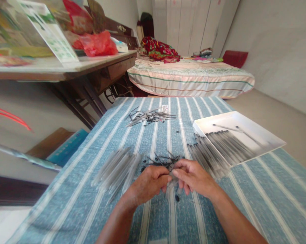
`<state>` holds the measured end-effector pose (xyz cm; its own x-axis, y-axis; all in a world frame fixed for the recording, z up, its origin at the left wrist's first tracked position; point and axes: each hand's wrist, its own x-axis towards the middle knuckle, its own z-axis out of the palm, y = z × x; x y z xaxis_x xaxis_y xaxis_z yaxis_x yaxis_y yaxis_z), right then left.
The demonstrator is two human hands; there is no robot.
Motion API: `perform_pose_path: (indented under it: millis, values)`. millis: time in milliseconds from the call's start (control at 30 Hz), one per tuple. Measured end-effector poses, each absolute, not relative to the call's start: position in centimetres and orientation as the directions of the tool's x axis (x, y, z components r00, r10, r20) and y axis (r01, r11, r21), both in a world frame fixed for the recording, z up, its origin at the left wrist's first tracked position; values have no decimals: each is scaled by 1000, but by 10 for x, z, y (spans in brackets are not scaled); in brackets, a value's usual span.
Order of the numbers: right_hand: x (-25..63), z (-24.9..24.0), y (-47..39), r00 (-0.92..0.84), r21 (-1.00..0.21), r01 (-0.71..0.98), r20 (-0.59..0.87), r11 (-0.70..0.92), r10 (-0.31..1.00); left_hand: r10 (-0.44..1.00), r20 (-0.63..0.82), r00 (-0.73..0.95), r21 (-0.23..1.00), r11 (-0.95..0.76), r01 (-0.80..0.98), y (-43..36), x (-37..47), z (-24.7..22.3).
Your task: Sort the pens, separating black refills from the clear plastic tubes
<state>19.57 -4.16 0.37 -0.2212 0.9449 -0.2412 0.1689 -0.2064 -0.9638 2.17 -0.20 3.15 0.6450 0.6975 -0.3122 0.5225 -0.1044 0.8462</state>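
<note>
My left hand (153, 179) and my right hand (193, 176) meet above the cloth, fingers pinched together nearly tip to tip. What they hold is blurred and mostly hidden by the fingers. Just beyond them lies a heap of small black pen parts (163, 161) and thin dark sticks. A black cap-like piece (177, 198) rests below the fingers. Left of my left hand lies a bunch of translucent pen barrels (117, 169). To the right of my right hand, dark-cored pens (206, 154) lie side by side against a white box (264, 144) holding more pens (229, 144).
A pile of thin pen refills (153, 117) lies toward the far end of the blue striped tablecloth (92, 166). At left stands a wooden table (92, 64) with a red plastic bag (98, 44). A bed (193, 74) is beyond.
</note>
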Motion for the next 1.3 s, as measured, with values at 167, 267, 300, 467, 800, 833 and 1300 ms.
perform_pose_path:
  millis: [167,267,300,467,800,833,1300]
  values:
    - [200,0,-40,-207,-973,133,-213,-188,955,688,-313,655,843,-117,525,-3,21,32]
    - [205,0,-40,-218,-976,86,-217,-203,952,687,-325,650,837,-111,536,-3,21,33]
    - [206,0,-40,-217,-975,87,-219,-204,951,688,-329,647,835,-108,540,-2,20,33]
    - [203,3,-41,-209,-967,163,-229,-197,951,689,-338,642,822,-117,558,-2,22,33]
    - [221,6,-35,64,-982,-42,-189,-186,980,729,-357,584,794,-93,601,8,-7,44]
    - [225,6,-33,141,-981,-71,-190,-182,971,763,-339,550,772,-108,626,12,-15,45]
    - [241,1,-30,275,-668,711,-26,-221,961,999,-11,34,45,-34,998,40,-48,25]
